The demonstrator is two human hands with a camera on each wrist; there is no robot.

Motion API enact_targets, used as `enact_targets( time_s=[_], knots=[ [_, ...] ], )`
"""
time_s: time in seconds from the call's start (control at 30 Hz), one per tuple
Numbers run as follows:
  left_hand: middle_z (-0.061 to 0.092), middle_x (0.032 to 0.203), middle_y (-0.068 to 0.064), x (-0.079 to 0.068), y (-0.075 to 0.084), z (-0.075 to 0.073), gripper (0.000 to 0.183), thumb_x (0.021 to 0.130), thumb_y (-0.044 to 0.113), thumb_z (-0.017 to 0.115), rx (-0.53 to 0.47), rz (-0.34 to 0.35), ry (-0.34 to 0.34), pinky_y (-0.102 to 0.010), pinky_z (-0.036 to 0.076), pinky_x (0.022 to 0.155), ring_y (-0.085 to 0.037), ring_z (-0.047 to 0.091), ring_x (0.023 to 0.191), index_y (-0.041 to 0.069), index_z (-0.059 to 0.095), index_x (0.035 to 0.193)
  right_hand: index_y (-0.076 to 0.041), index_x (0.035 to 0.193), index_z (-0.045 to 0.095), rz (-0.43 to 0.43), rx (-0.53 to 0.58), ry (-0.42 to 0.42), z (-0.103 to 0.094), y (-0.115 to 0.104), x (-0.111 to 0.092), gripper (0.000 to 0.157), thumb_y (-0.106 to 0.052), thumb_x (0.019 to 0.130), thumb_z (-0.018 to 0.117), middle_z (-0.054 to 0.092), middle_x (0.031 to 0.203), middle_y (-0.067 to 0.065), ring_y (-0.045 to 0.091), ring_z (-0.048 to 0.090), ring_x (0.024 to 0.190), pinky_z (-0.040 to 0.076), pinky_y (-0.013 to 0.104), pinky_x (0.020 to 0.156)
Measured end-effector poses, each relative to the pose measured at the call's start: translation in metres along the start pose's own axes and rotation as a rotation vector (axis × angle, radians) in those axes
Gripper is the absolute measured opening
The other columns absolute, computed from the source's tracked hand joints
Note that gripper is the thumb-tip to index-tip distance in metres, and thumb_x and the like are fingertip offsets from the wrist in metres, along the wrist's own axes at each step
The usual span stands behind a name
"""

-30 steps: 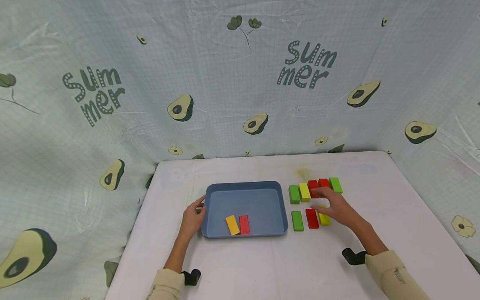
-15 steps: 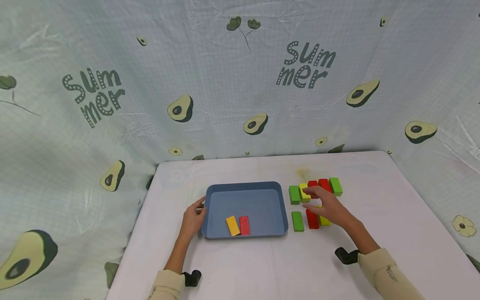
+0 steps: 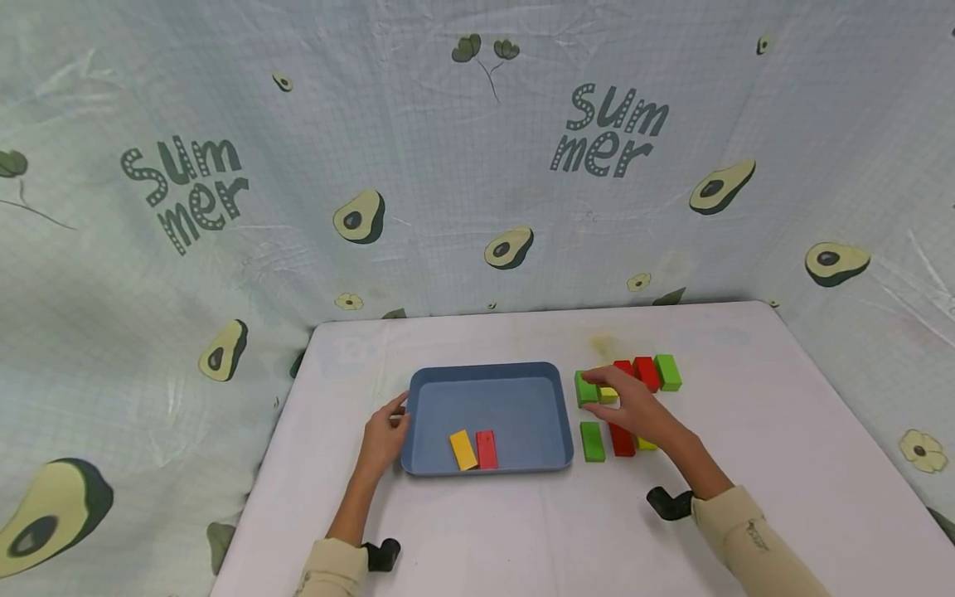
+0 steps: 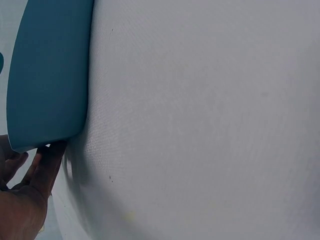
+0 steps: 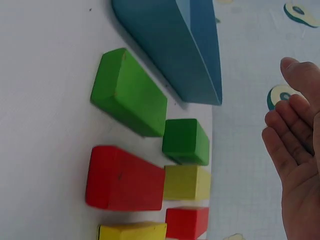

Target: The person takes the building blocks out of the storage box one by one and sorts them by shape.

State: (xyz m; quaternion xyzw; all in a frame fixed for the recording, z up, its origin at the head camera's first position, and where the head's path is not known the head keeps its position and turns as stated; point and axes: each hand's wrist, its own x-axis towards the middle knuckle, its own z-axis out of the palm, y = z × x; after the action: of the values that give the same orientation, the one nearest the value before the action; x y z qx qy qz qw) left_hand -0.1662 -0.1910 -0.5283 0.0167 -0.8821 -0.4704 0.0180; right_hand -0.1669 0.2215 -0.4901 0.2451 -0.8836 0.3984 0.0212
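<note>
My left hand [image 3: 385,429] rests against the left side of a blue tray [image 3: 488,383], its fingertips right at the outer wall. In the left wrist view, these fingers [image 4: 49,162] touch the end of the tray. The tray bears a yellow block [image 3: 463,450] and a red block [image 3: 487,449] near its front wall. My right hand [image 3: 634,406] is over the back-left green block [image 3: 586,395], thumb and fingers spread apart. Seen from the right wrist, that palm holds nothing and stays above the blocks. Part of a yellow block [image 3: 608,395] behind it is hidden.
Several blocks stand right of the tray in two rows. At the back are red [image 3: 647,374] and green [image 3: 668,373] ones; in front stand a green block [image 3: 593,442], a red block [image 3: 622,441] and a partly hidden yellow one [image 3: 646,444]. A printed cloth hangs behind the table.
My right hand has moved left, from over the red blocks past the yellow one to the back-left green block. The left hand and the tray have stayed in place.
</note>
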Motion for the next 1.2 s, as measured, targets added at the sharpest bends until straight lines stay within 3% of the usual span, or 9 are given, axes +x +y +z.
enact_targets(
  time_s=[0.4,0.73,1.2],
  knots=[
    [0.059,0.11,-0.021,0.001,-0.002,0.0,0.043,0.093,0.002,0.053,0.003,0.004,-0.003,-0.04,0.05,0.075,-0.033,0.061,0.097,0.002,0.05,0.136,-0.004,0.128,0.051,0.046,0.048,-0.074,0.017,-0.015,0.018,0.05,-0.015,0.084,0.071,0.053,0.125,0.012,0.036,0.052,0.114,0.044,0.049,0.089],
    [0.059,0.11,-0.021,0.001,-0.003,0.001,0.043,0.092,0.002,0.053,0.008,-0.001,-0.002,-0.039,0.05,0.073,-0.032,0.062,0.095,0.002,0.05,0.135,0.0,0.128,0.049,-0.031,0.067,-0.134,0.036,-0.027,0.03,0.051,-0.013,0.084,0.071,0.053,0.123,0.018,0.036,0.051,0.113,0.044,0.048,0.089],
    [0.06,0.109,-0.022,0.0,-0.001,0.002,0.043,0.092,0.002,0.053,0.014,0.006,0.005,-0.04,0.05,0.075,-0.033,0.062,0.095,0.001,0.05,0.135,0.001,0.135,0.046,-0.029,-0.009,-0.285,0.061,-0.031,0.041,0.061,-0.025,0.085,0.071,0.05,0.129,0.011,0.03,0.05,0.116,0.044,0.043,0.091]
  ],
)
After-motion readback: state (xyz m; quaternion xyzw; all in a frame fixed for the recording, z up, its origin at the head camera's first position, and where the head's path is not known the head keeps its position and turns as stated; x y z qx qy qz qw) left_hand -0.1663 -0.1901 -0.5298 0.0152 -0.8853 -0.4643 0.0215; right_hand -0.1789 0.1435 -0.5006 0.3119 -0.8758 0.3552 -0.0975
